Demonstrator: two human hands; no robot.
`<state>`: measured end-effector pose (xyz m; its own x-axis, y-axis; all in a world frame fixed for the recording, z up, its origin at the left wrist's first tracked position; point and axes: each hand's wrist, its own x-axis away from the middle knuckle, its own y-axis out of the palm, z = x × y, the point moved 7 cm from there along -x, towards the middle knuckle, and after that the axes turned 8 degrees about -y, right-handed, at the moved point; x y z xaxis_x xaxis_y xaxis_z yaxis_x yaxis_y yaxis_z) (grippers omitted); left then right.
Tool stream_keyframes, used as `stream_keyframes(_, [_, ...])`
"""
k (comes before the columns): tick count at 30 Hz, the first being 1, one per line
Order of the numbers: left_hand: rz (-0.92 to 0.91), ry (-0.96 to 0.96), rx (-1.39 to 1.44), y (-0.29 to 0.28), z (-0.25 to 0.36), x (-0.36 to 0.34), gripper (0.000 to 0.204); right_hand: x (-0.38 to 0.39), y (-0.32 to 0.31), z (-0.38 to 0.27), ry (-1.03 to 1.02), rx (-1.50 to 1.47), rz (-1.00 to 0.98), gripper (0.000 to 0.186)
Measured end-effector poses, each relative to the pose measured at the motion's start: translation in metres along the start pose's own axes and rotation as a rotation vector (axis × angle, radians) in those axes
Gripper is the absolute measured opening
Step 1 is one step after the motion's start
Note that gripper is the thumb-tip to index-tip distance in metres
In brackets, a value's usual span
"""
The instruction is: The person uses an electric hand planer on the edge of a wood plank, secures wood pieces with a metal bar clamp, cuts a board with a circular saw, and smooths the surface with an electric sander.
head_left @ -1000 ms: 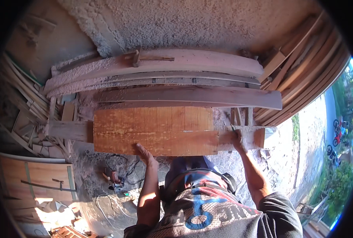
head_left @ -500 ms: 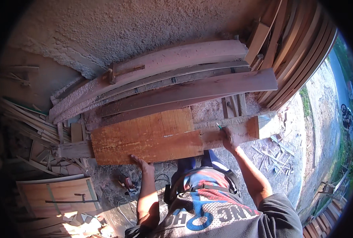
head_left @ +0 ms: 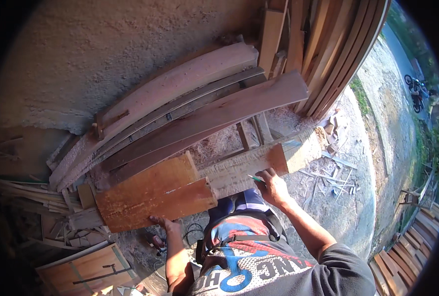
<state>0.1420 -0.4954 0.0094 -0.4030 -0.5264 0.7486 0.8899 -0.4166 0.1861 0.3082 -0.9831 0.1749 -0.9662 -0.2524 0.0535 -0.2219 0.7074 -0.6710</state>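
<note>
A wide orange-brown wooden board [head_left: 150, 193] lies on a long, rough plank bench [head_left: 234, 169]. It looks like two panels side by side, the nearer one reaching further right. At the board's near edge, my left hand [head_left: 166, 224] grips the wood, its fingertips over the edge. My right hand [head_left: 273, 188] is closed around a thin green pencil [head_left: 256, 178] and sits by the bench's near side, right of the board. Just beyond that hand, a small reddish-brown wooden piece [head_left: 277, 158] rests on the bench.
Behind the bench lie long planks [head_left: 214, 113] and a thick dusty beam [head_left: 180, 81]. Tall boards [head_left: 328, 54] lean at the back right. Scrap strips [head_left: 29, 197] pile up on the left. A red power tool [head_left: 155, 240] sits on the floor, near a framed wooden panel [head_left: 86, 269].
My view has turned, so the scene appears tilted and shifted left. My right hand with the pencil has moved right along the bench, away from the board's end. My left hand stays at the board's edge.
</note>
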Motion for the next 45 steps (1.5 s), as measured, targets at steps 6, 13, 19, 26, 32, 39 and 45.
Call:
stream_keyframes(6, [0.122, 0.125, -0.16, 0.016, 0.005, -0.008, 0.077, 0.008, -0.097, 0.072, 0.153, 0.249, 0.175, 0.053])
stream_keyframes(13, [0.12, 0.043, -0.234, 0.081, -0.029, 0.027, 0.078, 0.016, -0.087, 0.113, 0.506, 0.231, 0.012, 0.107])
stream_keyframes(19, [0.051, 0.012, -0.307, 0.122, -0.042, 0.042, 0.079, 0.04, -0.068, 0.131, 0.582, 0.163, 0.107, 0.103])
stream_keyframes(26, [-0.005, -0.013, -0.325, 0.128, -0.04, 0.044, 0.08, 0.116, -0.062, 0.133, 0.783, 0.04, 0.37, 0.113])
stream_keyframes(32, [-0.027, -0.036, -0.325, 0.114, -0.042, 0.047, 0.081, 0.196, -0.033, 0.164, 1.025, -0.045, 0.68, 0.118])
stream_keyframes(39, [-0.057, -0.056, -0.331, 0.099, -0.041, 0.05, 0.082, 0.238, -0.03, 0.189, 1.127, -0.098, 0.619, 0.117])
stream_keyframes(45, [-0.082, -0.064, -0.331, 0.088, -0.037, 0.05, 0.083, 0.271, 0.004, 0.215, 1.229, -0.019, 0.403, 0.076])
